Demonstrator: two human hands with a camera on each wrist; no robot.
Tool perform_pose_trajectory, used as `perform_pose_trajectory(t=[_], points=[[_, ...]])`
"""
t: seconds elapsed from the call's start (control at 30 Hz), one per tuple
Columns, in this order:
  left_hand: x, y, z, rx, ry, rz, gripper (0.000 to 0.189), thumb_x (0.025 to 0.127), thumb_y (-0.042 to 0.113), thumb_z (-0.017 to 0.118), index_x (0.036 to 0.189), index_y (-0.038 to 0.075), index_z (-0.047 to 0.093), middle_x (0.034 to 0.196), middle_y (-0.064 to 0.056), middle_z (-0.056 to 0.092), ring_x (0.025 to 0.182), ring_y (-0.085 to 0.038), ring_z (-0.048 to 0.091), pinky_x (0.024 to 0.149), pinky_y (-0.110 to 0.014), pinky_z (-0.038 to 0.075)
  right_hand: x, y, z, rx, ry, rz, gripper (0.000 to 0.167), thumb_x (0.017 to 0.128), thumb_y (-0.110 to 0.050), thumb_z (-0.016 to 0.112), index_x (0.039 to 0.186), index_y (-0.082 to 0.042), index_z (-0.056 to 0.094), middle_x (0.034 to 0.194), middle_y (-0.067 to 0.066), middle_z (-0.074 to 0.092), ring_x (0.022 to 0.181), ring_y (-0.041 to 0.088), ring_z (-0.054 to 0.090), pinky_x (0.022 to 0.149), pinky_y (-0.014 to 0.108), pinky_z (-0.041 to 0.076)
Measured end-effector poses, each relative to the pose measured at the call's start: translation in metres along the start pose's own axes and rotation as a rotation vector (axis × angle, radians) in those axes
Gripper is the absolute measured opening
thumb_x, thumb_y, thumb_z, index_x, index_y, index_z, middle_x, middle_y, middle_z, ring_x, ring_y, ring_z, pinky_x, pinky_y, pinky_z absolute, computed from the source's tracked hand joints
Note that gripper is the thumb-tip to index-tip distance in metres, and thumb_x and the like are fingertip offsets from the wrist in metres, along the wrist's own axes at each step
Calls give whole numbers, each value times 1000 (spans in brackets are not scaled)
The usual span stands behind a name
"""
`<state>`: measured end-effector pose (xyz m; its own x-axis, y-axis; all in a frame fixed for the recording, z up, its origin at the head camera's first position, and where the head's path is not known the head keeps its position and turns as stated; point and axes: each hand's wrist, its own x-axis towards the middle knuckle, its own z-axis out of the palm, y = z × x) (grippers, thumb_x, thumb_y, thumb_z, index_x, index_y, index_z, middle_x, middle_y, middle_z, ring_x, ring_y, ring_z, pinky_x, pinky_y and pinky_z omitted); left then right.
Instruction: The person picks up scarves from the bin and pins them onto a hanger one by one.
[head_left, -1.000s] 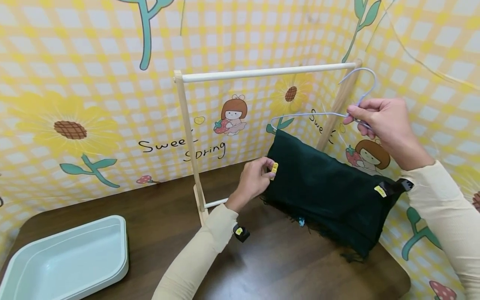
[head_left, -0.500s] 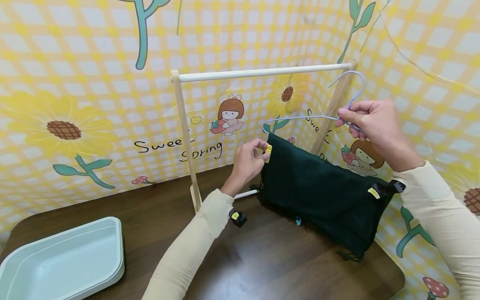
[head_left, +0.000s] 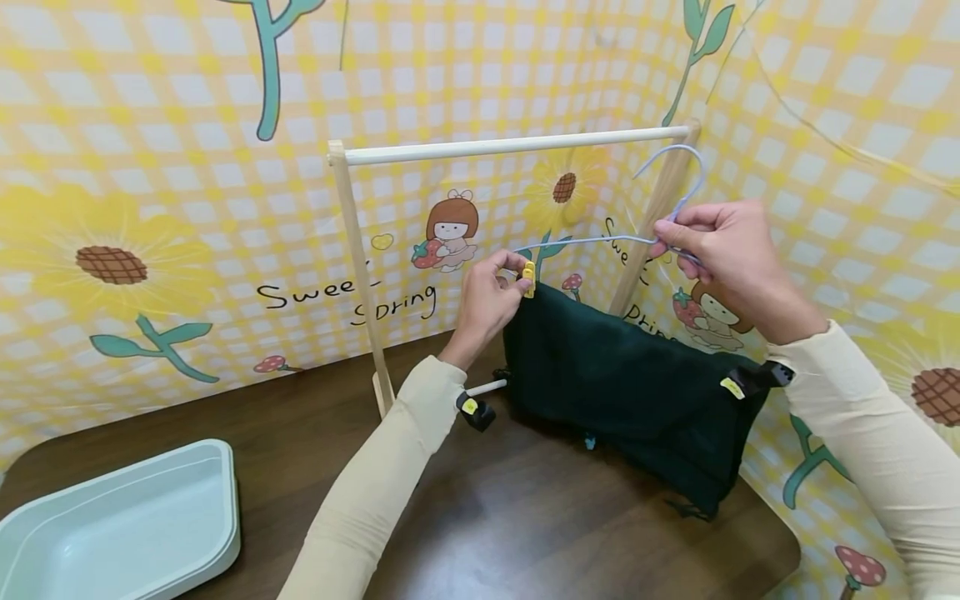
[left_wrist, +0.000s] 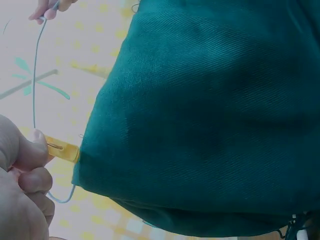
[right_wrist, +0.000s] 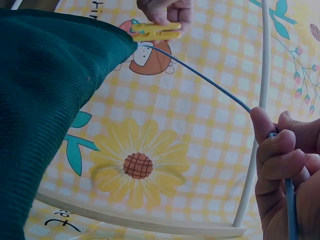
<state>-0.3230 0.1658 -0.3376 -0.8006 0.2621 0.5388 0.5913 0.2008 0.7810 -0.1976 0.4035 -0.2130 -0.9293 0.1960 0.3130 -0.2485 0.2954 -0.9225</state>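
My right hand (head_left: 723, 258) grips a thin lavender wire hanger (head_left: 585, 241) just below its hook, holding it up in front of the rack. A dark green fringed scarf (head_left: 622, 367) drapes from the hanger's lower part and sags toward the table. With thumb and fingers my left hand (head_left: 487, 292) pinches a yellow clothespin (head_left: 529, 280) at the scarf's upper left corner. In the left wrist view the clothespin's tip (left_wrist: 70, 152) meets the cloth edge beside the wire's bend. Whether it bites both cloth and wire I cannot tell.
A small wooden rack with a white top rail (head_left: 510, 147) stands behind the hands. To the left, a pale blue-green basin (head_left: 225, 500) sits on the brown table (head_left: 480, 533). Yellow checked walls close in at the back and right.
My left hand has risen with the clothespin from the scarf's left side up to its top corner. The right hand and hanger have shifted slightly left and down in view.
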Motion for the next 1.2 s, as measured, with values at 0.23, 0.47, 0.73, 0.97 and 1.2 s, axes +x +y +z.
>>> perform_pose_trajectory(t=[0.23,0.47,0.73,0.97,1.2], points=[[3,-1,-1,6,29,-15,10,91,11,77,100,9,78,98,-7,76,52,-11,42,51,-22,29,-2,-2,5,-81,5,-2,26,90,-22,78,86,3,78,70,2,74,40,13,41,30,29,26],[2,-5,1,9,107,43,10,88,11,79,97,10,82,82,-8,75,53,-13,44,52,-22,29,-5,-2,7,-228,-8,8,33,91,-35,76,92,-2,80,71,-2,74,41,15,41,31,41,44],[-1,-10,2,80,89,42,11,87,12,79,96,13,84,81,-5,75,51,-12,40,50,-23,24,-5,0,10,-236,28,-37,25,91,-31,77,88,-7,81,68,-5,73,42,11,39,30,27,31],[-3,-11,2,73,58,-16,13,85,11,77,95,14,84,76,-5,74,50,-11,38,50,-25,22,-6,3,14,-182,33,-131,18,91,-20,77,89,-2,81,66,-2,74,39,12,39,36,25,26],[-9,-13,4,107,31,-89,12,84,14,77,93,16,85,83,-4,79,60,-11,48,52,-24,29,-11,7,19,-203,45,-169,21,92,-19,76,87,2,79,65,-3,73,35,14,36,32,30,23]])
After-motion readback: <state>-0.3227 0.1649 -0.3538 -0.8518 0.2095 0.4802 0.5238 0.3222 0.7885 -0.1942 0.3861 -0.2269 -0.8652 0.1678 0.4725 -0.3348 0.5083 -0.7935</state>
